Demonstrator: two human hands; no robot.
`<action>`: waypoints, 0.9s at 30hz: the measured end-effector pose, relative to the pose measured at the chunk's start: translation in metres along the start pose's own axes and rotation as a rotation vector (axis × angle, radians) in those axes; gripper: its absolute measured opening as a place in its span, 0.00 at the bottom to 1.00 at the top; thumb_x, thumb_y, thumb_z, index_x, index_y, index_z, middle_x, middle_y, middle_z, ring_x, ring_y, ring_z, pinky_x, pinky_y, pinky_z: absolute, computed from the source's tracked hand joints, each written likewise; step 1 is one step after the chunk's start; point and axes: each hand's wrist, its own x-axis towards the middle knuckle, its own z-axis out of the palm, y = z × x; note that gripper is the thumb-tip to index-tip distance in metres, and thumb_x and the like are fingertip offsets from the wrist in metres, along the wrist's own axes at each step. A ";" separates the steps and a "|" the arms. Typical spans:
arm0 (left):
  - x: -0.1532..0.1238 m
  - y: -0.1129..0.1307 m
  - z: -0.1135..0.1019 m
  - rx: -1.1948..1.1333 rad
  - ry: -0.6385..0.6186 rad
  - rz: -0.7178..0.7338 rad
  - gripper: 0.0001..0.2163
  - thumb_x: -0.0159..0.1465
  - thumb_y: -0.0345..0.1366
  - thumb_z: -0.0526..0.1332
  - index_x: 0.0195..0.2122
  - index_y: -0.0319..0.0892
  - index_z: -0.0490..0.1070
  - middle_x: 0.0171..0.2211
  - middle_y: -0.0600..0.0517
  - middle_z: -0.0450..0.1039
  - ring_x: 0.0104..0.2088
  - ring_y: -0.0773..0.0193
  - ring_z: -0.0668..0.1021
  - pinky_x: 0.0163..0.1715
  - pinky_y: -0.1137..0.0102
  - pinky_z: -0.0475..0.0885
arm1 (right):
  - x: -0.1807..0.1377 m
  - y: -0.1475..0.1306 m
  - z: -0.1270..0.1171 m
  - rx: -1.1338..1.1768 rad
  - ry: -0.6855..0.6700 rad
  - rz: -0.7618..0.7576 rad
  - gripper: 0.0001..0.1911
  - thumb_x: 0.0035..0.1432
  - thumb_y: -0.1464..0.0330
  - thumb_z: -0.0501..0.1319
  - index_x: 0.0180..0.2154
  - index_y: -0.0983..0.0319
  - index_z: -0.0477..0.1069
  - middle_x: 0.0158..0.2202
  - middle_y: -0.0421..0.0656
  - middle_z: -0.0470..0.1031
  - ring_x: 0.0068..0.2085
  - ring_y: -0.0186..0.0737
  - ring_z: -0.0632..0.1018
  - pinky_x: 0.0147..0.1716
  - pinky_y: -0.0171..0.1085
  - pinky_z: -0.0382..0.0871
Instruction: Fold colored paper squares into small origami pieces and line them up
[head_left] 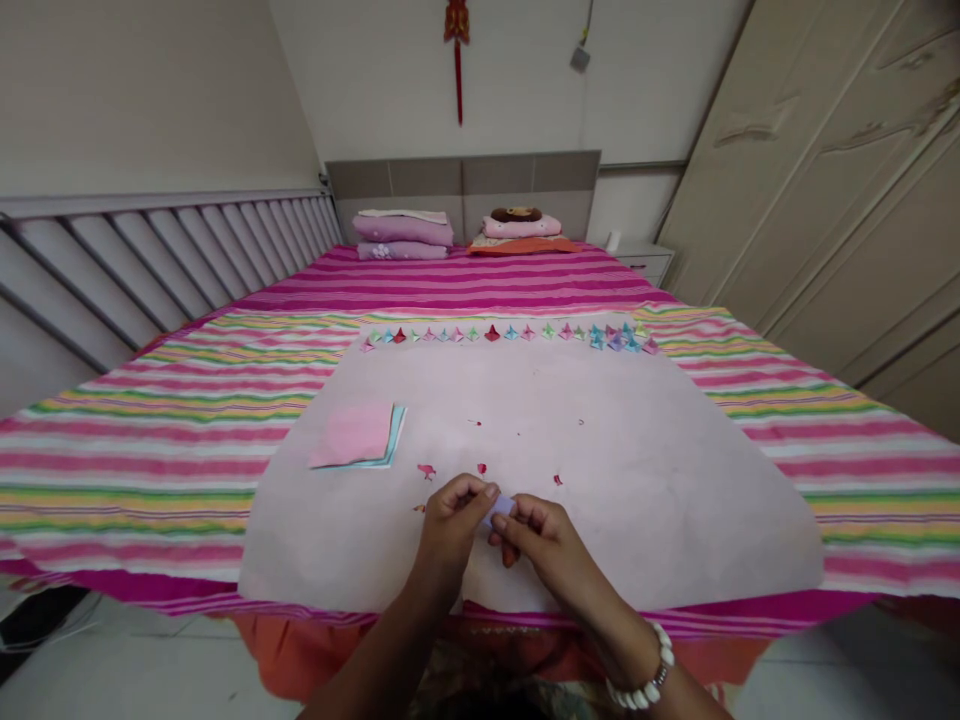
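Note:
A small folded piece of lavender paper (499, 510) is pinched between my two hands, just above the near part of a large white sheet (645, 500). My left hand (457, 512) grips its left side with thumb and fingers. On its right side, my right hand (534, 530) holds it between thumb and curled fingers. Left of the hands lies a stack of square paper with a pink sheet (356, 432) on top and blue edges showing beneath. Small red scraps (426, 471) are scattered just beyond my fingers.
Several small folded paper shapes (492, 333) in many colours line the sheet's far edge, bunched at the right. The sheet lies on a striped bed (757, 400). A metal rail (187, 240) runs along the left, wardrobe doors (847, 180) along the right. Folded bedding (403, 230) sits by the headboard.

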 end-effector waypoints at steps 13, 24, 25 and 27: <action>0.004 -0.004 -0.006 0.068 0.073 -0.015 0.14 0.55 0.42 0.64 0.19 0.41 0.67 0.17 0.59 0.63 0.22 0.69 0.65 0.27 0.72 0.60 | 0.001 0.006 -0.002 0.030 -0.010 0.022 0.17 0.49 0.55 0.67 0.26 0.63 0.71 0.18 0.37 0.71 0.20 0.32 0.70 0.23 0.32 0.62; 0.003 -0.006 -0.008 0.083 -0.026 0.069 0.17 0.51 0.35 0.68 0.41 0.41 0.67 0.26 0.56 0.72 0.28 0.66 0.75 0.30 0.72 0.69 | 0.003 0.007 -0.012 0.194 0.189 -0.070 0.14 0.42 0.66 0.73 0.33 0.61 0.77 0.22 0.36 0.73 0.21 0.31 0.74 0.22 0.31 0.67; 0.002 -0.007 -0.009 0.066 -0.042 0.079 0.16 0.51 0.34 0.68 0.40 0.41 0.66 0.27 0.56 0.73 0.28 0.66 0.76 0.31 0.71 0.70 | 0.004 0.007 -0.012 0.207 0.203 -0.068 0.14 0.41 0.66 0.73 0.33 0.61 0.77 0.23 0.36 0.73 0.21 0.31 0.74 0.22 0.31 0.67; 0.001 -0.008 -0.012 0.056 -0.072 0.084 0.12 0.53 0.34 0.67 0.36 0.42 0.65 0.28 0.56 0.72 0.29 0.68 0.76 0.32 0.72 0.72 | 0.004 0.008 -0.013 0.223 0.212 -0.065 0.14 0.41 0.67 0.73 0.33 0.61 0.77 0.23 0.36 0.73 0.20 0.31 0.74 0.22 0.31 0.67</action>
